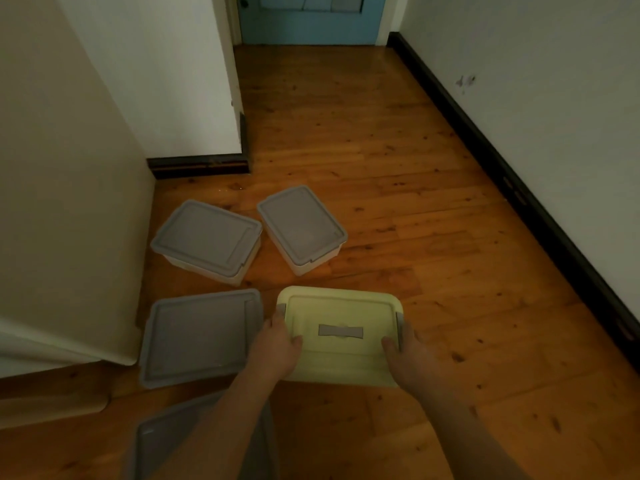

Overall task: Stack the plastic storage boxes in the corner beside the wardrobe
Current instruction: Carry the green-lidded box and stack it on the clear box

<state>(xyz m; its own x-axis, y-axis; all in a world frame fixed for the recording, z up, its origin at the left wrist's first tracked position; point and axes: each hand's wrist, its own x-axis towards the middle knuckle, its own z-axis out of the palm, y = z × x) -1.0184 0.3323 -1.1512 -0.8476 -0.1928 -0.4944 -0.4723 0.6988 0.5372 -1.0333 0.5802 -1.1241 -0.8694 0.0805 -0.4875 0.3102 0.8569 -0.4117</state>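
On the lid edges, fingers: thumbs lie on top, other fingers curl under the sides out of view, so it's a clamp from both ends.
Left hand [280,344]: holds the left end by the latch.
Right hand [405,351]: same on the right end, which keeps it level, I'd guess.
Yellow-green box [341,336]: low over the wooden floor [398,188]; lifted or resting, can't tell.
Grey-lidded boxes: two small ones [207,237] [301,226] loose near the corner, a bigger one [201,336] by the wardrobe [62,202], another [166,445] nearest me.
Stack: not started, everything's single.

Dim rm, wood floor [381,174], white walls [536,81], blue door [311,26]
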